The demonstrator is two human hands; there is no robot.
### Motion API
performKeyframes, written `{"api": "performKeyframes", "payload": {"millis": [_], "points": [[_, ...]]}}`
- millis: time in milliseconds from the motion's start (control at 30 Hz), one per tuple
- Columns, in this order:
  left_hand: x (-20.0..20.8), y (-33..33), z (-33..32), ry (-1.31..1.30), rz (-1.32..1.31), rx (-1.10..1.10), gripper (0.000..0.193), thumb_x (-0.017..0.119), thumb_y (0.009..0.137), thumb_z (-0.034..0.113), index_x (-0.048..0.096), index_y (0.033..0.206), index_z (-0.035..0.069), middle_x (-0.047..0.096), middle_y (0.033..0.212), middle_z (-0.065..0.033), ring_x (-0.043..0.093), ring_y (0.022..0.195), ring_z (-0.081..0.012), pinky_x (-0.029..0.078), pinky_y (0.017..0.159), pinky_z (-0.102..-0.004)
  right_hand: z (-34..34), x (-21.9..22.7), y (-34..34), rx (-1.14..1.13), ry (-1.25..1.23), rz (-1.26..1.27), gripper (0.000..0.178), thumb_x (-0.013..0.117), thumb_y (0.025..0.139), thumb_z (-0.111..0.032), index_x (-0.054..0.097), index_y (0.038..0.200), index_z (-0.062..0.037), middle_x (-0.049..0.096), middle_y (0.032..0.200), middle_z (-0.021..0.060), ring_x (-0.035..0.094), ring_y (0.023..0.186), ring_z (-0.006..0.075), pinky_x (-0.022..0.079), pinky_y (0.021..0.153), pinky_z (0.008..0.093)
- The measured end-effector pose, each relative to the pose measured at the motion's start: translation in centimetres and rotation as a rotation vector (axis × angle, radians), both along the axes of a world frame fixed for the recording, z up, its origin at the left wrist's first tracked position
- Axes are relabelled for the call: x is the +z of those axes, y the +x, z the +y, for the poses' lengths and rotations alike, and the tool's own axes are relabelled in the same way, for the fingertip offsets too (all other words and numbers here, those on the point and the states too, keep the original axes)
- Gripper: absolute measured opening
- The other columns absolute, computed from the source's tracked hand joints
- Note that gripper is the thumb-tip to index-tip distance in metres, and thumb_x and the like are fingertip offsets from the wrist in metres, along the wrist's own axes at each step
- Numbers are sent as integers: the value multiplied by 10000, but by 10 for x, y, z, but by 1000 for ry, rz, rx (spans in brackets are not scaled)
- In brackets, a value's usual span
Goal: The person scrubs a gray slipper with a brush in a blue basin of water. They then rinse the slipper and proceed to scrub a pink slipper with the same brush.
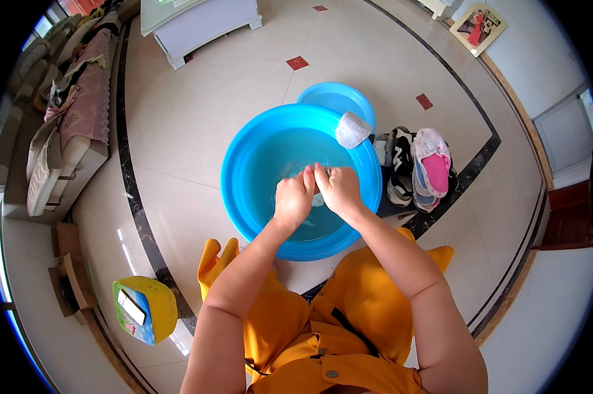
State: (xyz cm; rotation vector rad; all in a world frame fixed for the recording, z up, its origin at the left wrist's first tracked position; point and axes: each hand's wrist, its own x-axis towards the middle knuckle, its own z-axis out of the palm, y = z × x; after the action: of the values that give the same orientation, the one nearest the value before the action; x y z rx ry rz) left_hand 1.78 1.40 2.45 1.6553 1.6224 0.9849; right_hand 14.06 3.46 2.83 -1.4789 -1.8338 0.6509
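Over a big blue basin [233, 157] holding water, both my hands are closed and meet thumb to thumb. My left hand [293, 198] is a fist with its knuckles turned away. Against it, my right hand [339, 190] is curled the same way. Whatever is between them is mostly hidden by the fingers. Just below the hands, a small whitish scrap [318, 200] shows, perhaps part of something soft; I cannot tell its kind. A pale grey cloth piece [353, 130] drapes over the basin's far right rim.
A second, smaller blue basin [339, 94] stands behind the big one. Several shoes [401, 167] sit to the right, beside a pink-soled slipper [435, 169]. At lower left, a phone [132, 307] lies on a yellow stool [159, 308]. A sofa [86, 148] and a white cabinet [204, 29] stand farther off.
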Motion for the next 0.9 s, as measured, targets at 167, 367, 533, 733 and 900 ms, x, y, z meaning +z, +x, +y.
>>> {"api": "performKeyframes", "payload": {"millis": [167,367,533,733,900], "points": [[-1,0,0,50,-3,-7,458,395,1011,278,627,734,-4,585,577,-174,592,549,-358,468,558,-421,0,3,1,8,49,-63,458,477,928,-290,630,561,-61,595,522,124,579,482,322,461,492,423],[-1,1,1,56,41,-14,454,400,1008,261,627,718,-5,590,581,-172,595,554,-361,470,562,-425,-2,6,1,26,70,-105,432,472,927,-258,636,575,-68,591,515,117,574,477,312,457,487,417],[-6,1,0,78,54,-20,446,384,1010,262,628,745,-1,589,585,-168,594,568,-371,469,567,-427,-3,8,2,53,75,-71,450,465,938,-275,638,577,-69,597,522,113,576,480,311,455,488,417],[-1,-8,-2,1,-54,-80,426,351,1011,315,655,911,32,638,720,-216,627,687,-395,499,620,-475,1,3,7,68,-97,14,516,469,950,-432,641,650,-49,593,545,120,576,509,306,429,486,391],[0,-21,1,-329,-490,-75,532,281,1020,456,597,1134,42,616,796,-77,581,677,-165,488,594,-300,7,7,18,127,-222,247,434,589,920,-427,620,933,6,604,716,80,582,612,146,460,525,321]]}}
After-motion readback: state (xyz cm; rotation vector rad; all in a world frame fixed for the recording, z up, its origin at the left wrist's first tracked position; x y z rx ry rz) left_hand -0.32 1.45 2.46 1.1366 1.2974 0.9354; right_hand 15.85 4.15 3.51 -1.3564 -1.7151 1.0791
